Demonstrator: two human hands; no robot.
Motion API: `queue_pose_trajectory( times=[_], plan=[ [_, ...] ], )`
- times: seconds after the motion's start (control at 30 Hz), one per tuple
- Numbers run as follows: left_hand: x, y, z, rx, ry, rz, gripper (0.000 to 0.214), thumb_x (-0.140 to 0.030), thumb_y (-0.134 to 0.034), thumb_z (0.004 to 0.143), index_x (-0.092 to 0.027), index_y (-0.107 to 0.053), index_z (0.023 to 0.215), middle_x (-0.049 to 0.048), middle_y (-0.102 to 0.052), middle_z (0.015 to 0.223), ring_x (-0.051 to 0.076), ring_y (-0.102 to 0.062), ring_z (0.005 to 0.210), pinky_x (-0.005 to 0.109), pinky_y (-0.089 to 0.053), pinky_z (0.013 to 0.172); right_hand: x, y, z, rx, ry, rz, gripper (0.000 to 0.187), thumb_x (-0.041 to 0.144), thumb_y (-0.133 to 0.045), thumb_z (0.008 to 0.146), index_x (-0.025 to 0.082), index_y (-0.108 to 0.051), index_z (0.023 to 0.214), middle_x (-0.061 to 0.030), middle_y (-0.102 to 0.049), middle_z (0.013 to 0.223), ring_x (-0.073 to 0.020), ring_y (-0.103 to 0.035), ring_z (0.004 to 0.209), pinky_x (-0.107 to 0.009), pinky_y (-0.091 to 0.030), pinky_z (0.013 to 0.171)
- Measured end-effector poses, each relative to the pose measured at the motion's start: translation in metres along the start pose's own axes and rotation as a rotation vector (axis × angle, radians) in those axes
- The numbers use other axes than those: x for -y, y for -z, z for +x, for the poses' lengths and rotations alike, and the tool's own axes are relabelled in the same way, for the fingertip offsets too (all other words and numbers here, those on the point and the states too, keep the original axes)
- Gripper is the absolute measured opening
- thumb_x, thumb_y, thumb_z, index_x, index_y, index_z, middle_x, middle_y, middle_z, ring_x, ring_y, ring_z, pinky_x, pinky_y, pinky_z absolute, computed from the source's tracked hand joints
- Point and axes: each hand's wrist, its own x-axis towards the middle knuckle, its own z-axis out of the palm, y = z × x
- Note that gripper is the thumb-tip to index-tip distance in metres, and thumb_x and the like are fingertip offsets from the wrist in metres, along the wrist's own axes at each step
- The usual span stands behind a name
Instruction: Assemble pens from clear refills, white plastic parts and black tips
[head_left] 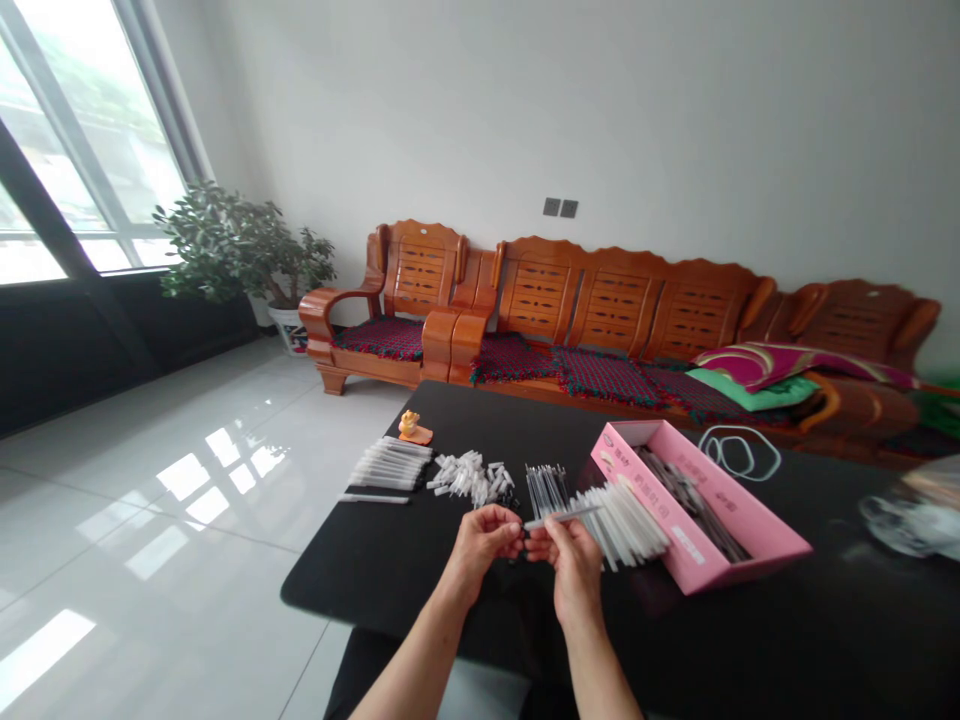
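My left hand [484, 545] and my right hand [574, 560] meet over the near edge of a black table [390, 570]. Between them they pinch a thin clear pen tube [562, 517] that points to the right. The left fingers are closed on its left tip; what they hold there is too small to make out. Just beyond the hands lie a row of pen refills [546, 488], a heap of small white caps [472, 477] and a fan of white pen tubes [622, 520].
A pink box [750, 545] with dark pens stands right of the hands. A stack of finished white pens [390, 465], a small orange figure [411, 428] and rubber bands [739, 452] also lie on the table. Behind are a wooden sofa [600, 310], a potted plant [240, 245] and a glossy tiled floor.
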Motion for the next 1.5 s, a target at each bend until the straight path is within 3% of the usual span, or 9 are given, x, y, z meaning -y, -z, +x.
queue_pose_trajectory(
  times=[0.57,0.87,1.33,1.5],
  plan=[
    [0.0009,-0.0074,0.0027,-0.018,-0.079,0.066,0.037,-0.039,-0.083,0.060,-0.010,-0.065,0.072,0.0024,-0.064,0.056,0.009,-0.055,0.047,0.020,-0.045,0.048,0.0008,0.0001,-0.0024,0.015,0.000,-0.019,0.035,0.041,-0.081,0.064,0.014,-0.062,0.076,-0.0025,-0.069,0.058,-0.0193,-0.065,0.046,-0.026,-0.049,0.039],
    [-0.0025,-0.0049,-0.0018,-0.024,-0.056,0.228,0.043,-0.053,-0.074,0.068,-0.012,-0.061,0.062,-0.0003,-0.056,0.048,0.006,-0.045,0.039,0.017,-0.032,0.038,-0.0004,-0.0012,-0.0037,-0.007,-0.008,0.018,0.039,0.041,-0.084,0.061,0.014,-0.062,0.078,-0.0029,-0.069,0.058,-0.0191,-0.066,0.045,-0.024,-0.051,0.039],
    [0.0002,-0.0051,0.0029,-0.078,-0.184,0.280,0.032,-0.039,-0.079,0.064,-0.011,-0.066,0.069,0.0000,-0.059,0.052,0.008,-0.048,0.043,0.019,-0.037,0.044,-0.0020,-0.0012,-0.0014,-0.021,-0.021,0.020,0.037,0.042,-0.083,0.062,0.014,-0.063,0.074,-0.0022,-0.069,0.056,-0.0193,-0.065,0.044,-0.025,-0.050,0.038],
    [0.0008,-0.0031,0.0035,-0.031,-0.188,0.263,0.037,-0.046,-0.076,0.069,-0.011,-0.066,0.077,0.0013,-0.062,0.059,0.010,-0.054,0.049,0.020,-0.043,0.046,-0.0039,-0.0008,-0.0003,-0.027,-0.040,0.044,0.036,0.041,-0.083,0.063,0.014,-0.062,0.073,-0.0023,-0.069,0.056,-0.0189,-0.065,0.044,-0.025,-0.049,0.037]
  ],
)
